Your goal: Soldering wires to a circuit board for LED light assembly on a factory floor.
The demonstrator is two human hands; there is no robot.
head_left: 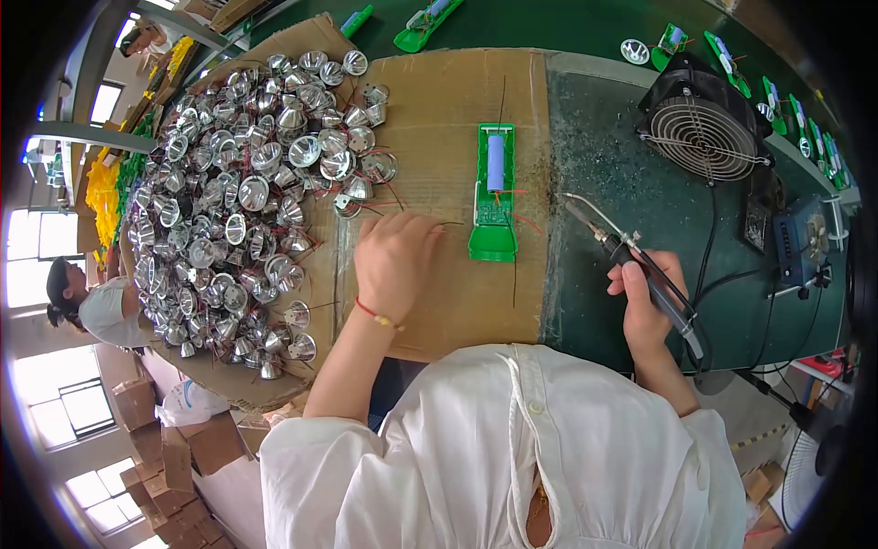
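Note:
My left hand (391,263) is closed over the cardboard, left of a green plastic housing. Thin dark and red wires (443,226) poke out at its fingertips; whatever else lies under the palm is hidden. The housing (493,245) lies lengthwise on the cardboard, with a purple cylindrical battery (496,163), a small green circuit board (495,212) and loose leads. In my right hand (647,297) is a soldering iron (666,300) with a thin curved metal tube alongside. Its tip points up and left, apart from the housing.
Silvery reflector cups (219,197) with wires are heaped at the left. A black fan with a round grille (702,137) stands at the back right, near a blue box-shaped device (802,245) with cables. More green housings (425,26) lie along the far side. A person (102,302) is at far left.

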